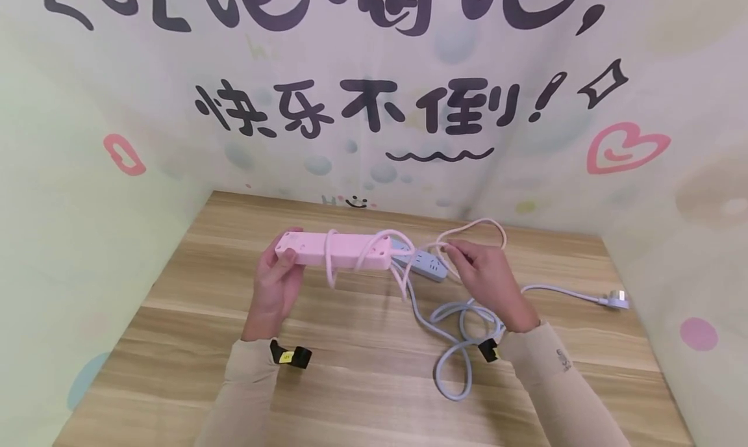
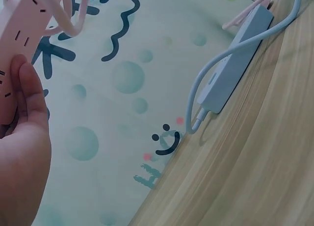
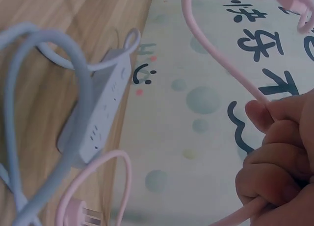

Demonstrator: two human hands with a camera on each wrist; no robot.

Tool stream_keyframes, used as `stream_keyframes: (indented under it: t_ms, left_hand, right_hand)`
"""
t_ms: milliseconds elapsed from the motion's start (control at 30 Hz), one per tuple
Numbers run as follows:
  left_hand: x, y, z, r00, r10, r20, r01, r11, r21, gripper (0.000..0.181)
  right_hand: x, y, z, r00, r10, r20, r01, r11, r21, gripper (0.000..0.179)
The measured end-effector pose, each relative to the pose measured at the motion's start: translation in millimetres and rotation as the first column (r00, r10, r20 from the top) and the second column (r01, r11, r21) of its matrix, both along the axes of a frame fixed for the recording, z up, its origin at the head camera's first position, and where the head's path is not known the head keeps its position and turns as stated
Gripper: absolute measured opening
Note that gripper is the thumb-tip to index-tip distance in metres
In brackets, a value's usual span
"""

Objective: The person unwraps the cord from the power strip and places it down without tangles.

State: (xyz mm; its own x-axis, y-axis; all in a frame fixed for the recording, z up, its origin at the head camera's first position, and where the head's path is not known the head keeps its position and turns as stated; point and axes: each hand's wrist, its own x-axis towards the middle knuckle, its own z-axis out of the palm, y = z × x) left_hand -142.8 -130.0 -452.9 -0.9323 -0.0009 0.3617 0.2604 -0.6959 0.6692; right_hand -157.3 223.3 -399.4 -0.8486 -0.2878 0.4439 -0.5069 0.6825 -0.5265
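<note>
My left hand (image 1: 279, 286) grips one end of a pink power strip (image 1: 310, 245), thumb on its front face, and holds it above the table. The strip's pink cord (image 3: 214, 52) is looped loosely around its body, with slack hanging at the right end. To the right, my right hand (image 1: 489, 275) holds a length of this cord in curled fingers. The pink plug (image 3: 74, 213) with metal prongs shows at the bottom of the right wrist view. Behind the pink strip, partly hidden by it, a blue power strip (image 1: 431, 265) lies on the table.
The blue strip's cord (image 1: 561, 292) lies in loose loops below my right hand and runs to a blue plug (image 1: 617, 299) near the right edge. A printed cloth wall (image 1: 362, 180) stands along the back of the wooden table (image 1: 193, 291).
</note>
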Motion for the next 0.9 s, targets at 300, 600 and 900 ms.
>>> stream_keyframes:
  t_ms: [300,600,900]
  left_hand:
    - [-0.3,3.9,2.9,0.998,0.064,0.028,-0.064,0.998,0.004,0.023]
    - [0.3,7.6,3.1,0.990,0.125,0.067,-0.124,0.992,-0.013,0.023]
    - [-0.2,7.5,0.3,0.976,0.184,0.118,-0.177,0.982,-0.069,0.024]
  right_hand:
    - [27.2,-1.4,-8.3,0.982,0.146,0.118,-0.156,0.984,0.081,0.013]
    - [44.9,-1.4,2.1,0.934,0.296,0.201,-0.318,0.944,0.086,0.013]
    - [58.4,-1.3,35.2,0.883,0.469,0.026,-0.467,0.882,-0.068,0.024]
